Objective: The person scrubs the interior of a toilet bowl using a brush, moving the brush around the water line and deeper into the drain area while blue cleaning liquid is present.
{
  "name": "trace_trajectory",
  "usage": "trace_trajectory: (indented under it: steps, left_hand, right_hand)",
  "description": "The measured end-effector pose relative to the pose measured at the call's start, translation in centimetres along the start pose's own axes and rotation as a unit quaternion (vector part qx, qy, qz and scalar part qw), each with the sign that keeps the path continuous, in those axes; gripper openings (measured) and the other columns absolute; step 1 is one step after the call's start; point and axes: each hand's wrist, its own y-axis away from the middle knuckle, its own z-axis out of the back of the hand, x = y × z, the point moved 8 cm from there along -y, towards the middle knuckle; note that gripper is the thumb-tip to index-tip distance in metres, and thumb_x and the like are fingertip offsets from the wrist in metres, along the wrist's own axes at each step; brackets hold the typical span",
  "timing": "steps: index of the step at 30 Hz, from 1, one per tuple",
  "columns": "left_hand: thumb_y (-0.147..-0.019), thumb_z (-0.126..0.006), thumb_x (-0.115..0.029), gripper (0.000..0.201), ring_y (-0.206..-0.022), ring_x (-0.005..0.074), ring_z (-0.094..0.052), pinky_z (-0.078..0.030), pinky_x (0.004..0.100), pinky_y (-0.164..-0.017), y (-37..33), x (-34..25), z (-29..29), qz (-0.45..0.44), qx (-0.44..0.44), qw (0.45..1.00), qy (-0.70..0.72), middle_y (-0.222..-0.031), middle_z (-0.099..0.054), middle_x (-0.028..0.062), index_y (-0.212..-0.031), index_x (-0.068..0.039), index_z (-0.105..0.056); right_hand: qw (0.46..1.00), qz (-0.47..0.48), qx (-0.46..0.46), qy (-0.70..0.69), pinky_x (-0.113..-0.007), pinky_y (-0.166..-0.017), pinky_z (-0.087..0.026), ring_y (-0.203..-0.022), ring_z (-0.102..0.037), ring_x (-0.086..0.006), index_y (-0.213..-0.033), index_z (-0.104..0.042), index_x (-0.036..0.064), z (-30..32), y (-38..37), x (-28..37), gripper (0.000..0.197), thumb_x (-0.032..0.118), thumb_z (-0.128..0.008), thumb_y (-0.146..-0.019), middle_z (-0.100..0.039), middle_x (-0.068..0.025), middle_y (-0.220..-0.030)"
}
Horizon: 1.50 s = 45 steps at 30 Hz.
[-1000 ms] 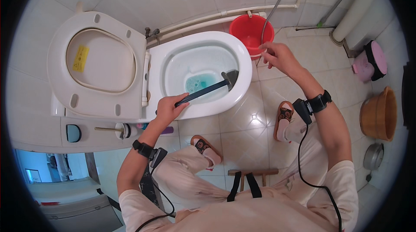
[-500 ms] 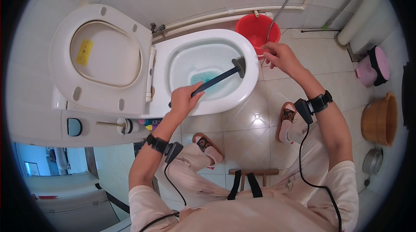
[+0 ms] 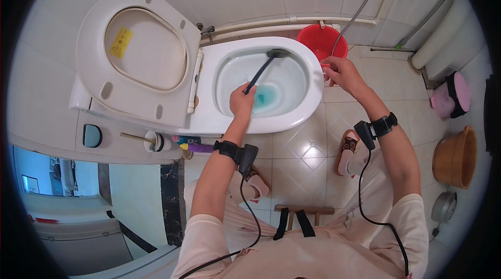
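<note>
My left hand [image 3: 241, 101] is closed around the dark handle of a toilet brush [image 3: 259, 73]. Its dark head [image 3: 278, 53] rests against the far inner wall of the white toilet bowl [image 3: 314, 87]. Blue-green water [image 3: 267, 97] lies in the bottom of the bowl. At the near edge of a red bucket [image 3: 334, 33], just past the bowl's front, my right hand [image 3: 343, 74] has its fingers bent in a pinch on the bucket's edge. The fingers partly hide that contact. Black straps with small devices are on both wrists.
The toilet seat and lid [image 3: 182, 102] stand raised at left. Beside the base are a brush holder [image 3: 156, 141] and a purple bottle [image 3: 201, 148]. A grey hose [image 3: 360, 10] reaches the bucket. At right stand a pink bin [image 3: 444, 95] and a wooden tub [image 3: 453, 157].
My left hand has moved right and up in the picture, and the brush head has shifted from the bowl's front to its far wall. The right hand remains at the bucket. The view has shifted slightly.
</note>
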Motion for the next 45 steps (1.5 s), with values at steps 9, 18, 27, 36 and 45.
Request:
trace_trajectory:
  steps: [9, 18, 27, 36, 45]
  left_hand:
    - [-0.078, -0.067, -0.024, 0.031, -0.063, 0.0171, -0.059, -0.045, 0.0291, -0.06, 1.2, 6.8, -0.9, 0.19, -0.064, 0.962, 0.186, -0.076, -0.066, 0.0083, -0.102, -0.005, -0.066]
    - [-0.076, -0.068, -0.026, 0.033, -0.063, 0.0175, -0.062, -0.046, 0.03, -0.059, 4.9, -4.0, -1.1, -0.038, -0.023, 0.997, -0.06, -0.076, -0.067, 0.0081, -0.104, -0.008, -0.066]
    - [-0.079, -0.068, -0.024, 0.027, -0.045, 0.0094, -0.046, -0.034, 0.0281, -0.04, -1.7, 8.2, -1.0, 0.09, -0.071, 0.986, 0.122, -0.058, -0.055, 0.0013, -0.098, -0.005, -0.065]
    - [-0.087, -0.057, -0.03, 0.029, -0.042, 0.0107, -0.034, -0.026, 0.0277, -0.04, 2.4, 4.8, -2.2, 0.389, 0.061, 0.857, 0.333, -0.053, -0.039, -0.0022, -0.068, -0.014, -0.042]
    - [-0.089, -0.054, -0.028, 0.023, -0.041, 0.0106, -0.028, -0.022, 0.0275, -0.039, 6.7, -1.9, -11.3, 0.387, 0.215, 0.842, 0.309, -0.055, -0.038, -0.0031, -0.075, -0.014, -0.041]
  right_hand:
    - [1.0, -0.001, -0.014, -0.024, -0.024, -0.049, -0.048, -0.055, -0.056, -0.0116, -0.103, -0.056, -0.0047, 2.3, 0.8, 1.4, 0.021, 0.008, -0.053, -0.087, -0.06, -0.0081, -0.069]
    - [0.999, 0.015, -0.045, -0.018, -0.027, -0.048, -0.047, -0.049, -0.058, -0.0133, -0.101, -0.057, -0.005, 5.3, 2.9, 0.4, 0.021, 0.007, -0.055, -0.084, -0.06, -0.0096, -0.064]
    - [0.997, 0.05, -0.046, -0.04, -0.027, -0.046, -0.046, -0.049, -0.058, -0.0132, -0.1, -0.058, -0.0033, 5.4, 3.3, 1.3, 0.02, 0.008, -0.056, -0.084, -0.059, -0.0086, -0.063]
    - [0.998, 0.024, -0.06, 0.009, -0.024, -0.049, -0.047, -0.052, -0.057, -0.0117, -0.103, -0.057, -0.0045, 7.8, 6.2, -0.1, 0.022, 0.008, -0.054, -0.084, -0.059, -0.0081, -0.067]
    - [0.997, 0.037, -0.064, 0.023, -0.025, -0.048, -0.047, -0.053, -0.057, -0.0127, -0.102, -0.057, -0.0054, 8.2, 6.9, -0.9, 0.022, 0.008, -0.055, -0.084, -0.059, -0.0091, -0.068]
